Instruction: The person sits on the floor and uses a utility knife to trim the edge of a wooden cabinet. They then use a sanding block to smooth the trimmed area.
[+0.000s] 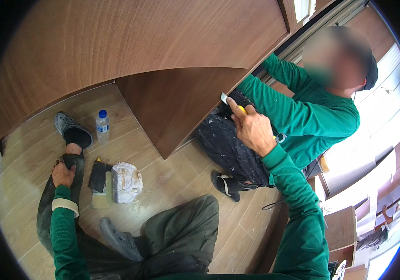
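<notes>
My right hand (251, 125) is closed round a yellow-handled scraper (224, 97), its short metal blade at the edge of a brown wood-grain panel (181, 105). The index finger lies along the tool toward the blade. My left hand (63, 174) is low on my outstretched left leg, its fingers curled round the dark trouser leg (46, 210) near the ankle. To the right of that hand, a dark flat block (99, 175), a flat-bladed spreader (101, 200) and a stained white bag (127, 183) lie together on the floor.
A water bottle (102, 126) with a blue cap stands by my left shoe (72, 129). A co-worker in a green top (321, 119) crouches close on the right, beyond the panel edge. Another person (393, 219) is farther off at right. Wood-look tiles (172, 177) cover the floor.
</notes>
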`<state>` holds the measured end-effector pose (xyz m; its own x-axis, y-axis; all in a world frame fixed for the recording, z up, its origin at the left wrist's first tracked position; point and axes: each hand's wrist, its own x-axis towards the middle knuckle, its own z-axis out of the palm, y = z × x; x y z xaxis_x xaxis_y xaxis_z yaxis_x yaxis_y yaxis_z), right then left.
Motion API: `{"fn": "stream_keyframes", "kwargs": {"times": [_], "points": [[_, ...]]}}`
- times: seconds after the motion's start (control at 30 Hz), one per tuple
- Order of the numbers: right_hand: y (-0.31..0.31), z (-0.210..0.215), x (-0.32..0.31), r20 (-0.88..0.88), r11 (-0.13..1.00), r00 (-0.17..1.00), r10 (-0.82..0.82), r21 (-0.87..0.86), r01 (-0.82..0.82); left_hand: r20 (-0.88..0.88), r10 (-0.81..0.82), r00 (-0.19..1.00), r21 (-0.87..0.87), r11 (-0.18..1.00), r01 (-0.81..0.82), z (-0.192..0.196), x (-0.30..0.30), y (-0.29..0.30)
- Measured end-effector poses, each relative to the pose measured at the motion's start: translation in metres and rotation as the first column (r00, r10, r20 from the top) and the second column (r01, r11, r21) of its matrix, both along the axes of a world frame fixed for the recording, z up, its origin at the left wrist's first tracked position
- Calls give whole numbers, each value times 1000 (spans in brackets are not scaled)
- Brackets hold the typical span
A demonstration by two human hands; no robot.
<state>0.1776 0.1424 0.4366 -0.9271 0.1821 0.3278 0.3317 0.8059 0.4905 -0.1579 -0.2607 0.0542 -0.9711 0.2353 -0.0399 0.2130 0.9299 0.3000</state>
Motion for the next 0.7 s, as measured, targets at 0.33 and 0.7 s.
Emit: {"fn": "stream_keyframes", "kwargs": {"times": [0.33,0.7], "points": [[4,37,-7,-107,999,994,10,38,-6,31,15,999,-72,997,-13,4,0,-6],[14,-12,-3,109,999,994,-14,-36,18,74,-8,997,-66,998,13,30,5,4]]}}
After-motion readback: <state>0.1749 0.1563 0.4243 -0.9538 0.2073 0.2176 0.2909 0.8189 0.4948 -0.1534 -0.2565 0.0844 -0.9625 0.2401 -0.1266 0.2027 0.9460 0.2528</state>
